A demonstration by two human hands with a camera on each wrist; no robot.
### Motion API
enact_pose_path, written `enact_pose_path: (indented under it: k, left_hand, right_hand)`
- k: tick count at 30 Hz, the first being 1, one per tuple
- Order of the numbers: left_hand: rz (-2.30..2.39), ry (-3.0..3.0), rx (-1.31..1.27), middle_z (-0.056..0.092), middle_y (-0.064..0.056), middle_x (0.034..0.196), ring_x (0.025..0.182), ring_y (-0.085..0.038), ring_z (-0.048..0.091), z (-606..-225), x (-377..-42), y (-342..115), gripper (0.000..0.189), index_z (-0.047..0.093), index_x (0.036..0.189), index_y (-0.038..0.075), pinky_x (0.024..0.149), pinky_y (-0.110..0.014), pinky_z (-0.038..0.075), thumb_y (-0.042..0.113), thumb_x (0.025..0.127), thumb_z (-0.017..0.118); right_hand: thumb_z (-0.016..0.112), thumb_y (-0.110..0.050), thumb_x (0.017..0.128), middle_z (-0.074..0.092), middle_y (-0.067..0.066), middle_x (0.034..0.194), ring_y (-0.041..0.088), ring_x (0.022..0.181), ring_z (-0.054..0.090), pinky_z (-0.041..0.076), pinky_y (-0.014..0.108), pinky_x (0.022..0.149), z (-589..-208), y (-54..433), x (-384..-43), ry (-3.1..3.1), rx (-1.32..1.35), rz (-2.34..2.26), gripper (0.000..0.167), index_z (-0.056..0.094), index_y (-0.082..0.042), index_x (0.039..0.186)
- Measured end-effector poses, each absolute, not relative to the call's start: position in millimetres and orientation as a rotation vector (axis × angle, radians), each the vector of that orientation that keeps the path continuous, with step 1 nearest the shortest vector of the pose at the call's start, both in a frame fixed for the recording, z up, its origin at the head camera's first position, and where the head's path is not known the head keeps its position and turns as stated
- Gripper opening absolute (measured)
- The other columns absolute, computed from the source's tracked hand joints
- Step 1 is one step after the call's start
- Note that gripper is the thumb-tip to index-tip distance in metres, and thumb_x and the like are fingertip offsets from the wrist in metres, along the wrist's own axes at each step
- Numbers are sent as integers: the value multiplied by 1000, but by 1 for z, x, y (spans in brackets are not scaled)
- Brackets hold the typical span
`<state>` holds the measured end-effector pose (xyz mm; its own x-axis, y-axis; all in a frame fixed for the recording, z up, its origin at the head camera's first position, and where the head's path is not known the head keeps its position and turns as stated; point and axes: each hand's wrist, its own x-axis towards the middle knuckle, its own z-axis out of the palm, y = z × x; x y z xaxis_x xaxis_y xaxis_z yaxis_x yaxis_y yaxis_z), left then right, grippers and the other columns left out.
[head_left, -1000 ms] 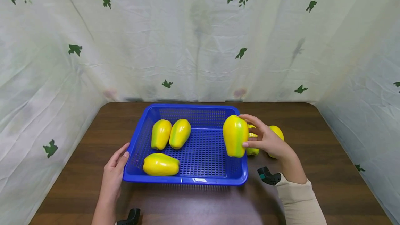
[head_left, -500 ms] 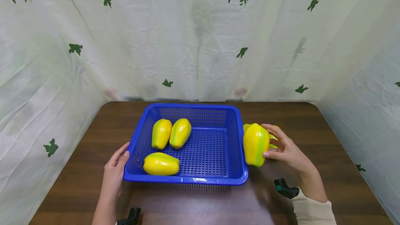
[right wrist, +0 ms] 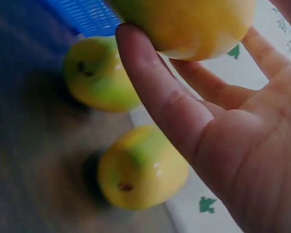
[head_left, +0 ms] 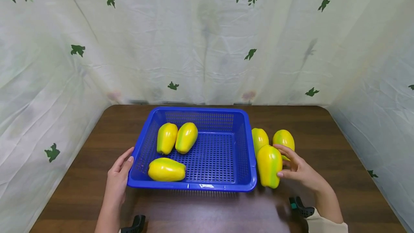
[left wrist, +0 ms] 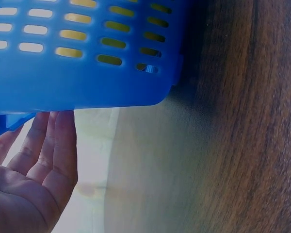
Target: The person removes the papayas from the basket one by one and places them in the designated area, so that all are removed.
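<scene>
My right hand (head_left: 302, 173) holds a yellow papaya with a green stripe (head_left: 269, 166) just outside the basket's right wall, thumb in front and fingers at the far side. In the right wrist view the same papaya (right wrist: 199, 26) is cut off at the top. My left hand (head_left: 119, 173) touches the left rim of a blue plastic basket (head_left: 207, 186). In the left wrist view its fingers (left wrist: 63, 141) look fairly straight, their tips hidden by the basket's side. Three papayas lie inside the basket: two side by side at the back left (head_left: 186, 138) and one crosswise in front (head_left: 166, 169).
Two more papayas stand behind the held one: one by the basket wall (head_left: 260, 138), one farther right (head_left: 284, 138). Everything is on a brown wooden table (head_left: 330, 146), with a pale leaf-printed curtain (head_left: 207, 46) around its back and sides.
My right hand has brought the papaya from above the basket's right side out over the rim, rightward, then lower and nearer me. The left hand and the papayas in the basket look unmoved.
</scene>
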<state>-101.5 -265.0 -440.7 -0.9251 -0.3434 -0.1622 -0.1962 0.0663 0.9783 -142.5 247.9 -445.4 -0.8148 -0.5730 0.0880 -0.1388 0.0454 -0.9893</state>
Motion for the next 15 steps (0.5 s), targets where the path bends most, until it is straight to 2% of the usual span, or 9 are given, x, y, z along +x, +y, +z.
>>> enact_pose_path:
  k: [7,15]
  left_hand:
    - [-1987,-2212,558,56,8,97,79,-7,59,-439,-101,-264,53,41,135,17,68,-19,49,42,89,49]
    - [-1993,-2206,555,55,7,100,81,-6,58,-439,-101,-263,52,41,136,17,69,-18,49,41,90,49]
  right_hand:
    - [55,2,85,23,11,136,31,97,52,49,40,75,-466,246,-138,2011,-619,-1751,65,20,-5,140]
    - [56,-2,86,16,22,140,40,101,47,47,40,78,-482,244,-139,2027,-568,-1685,65,21,-7,141]
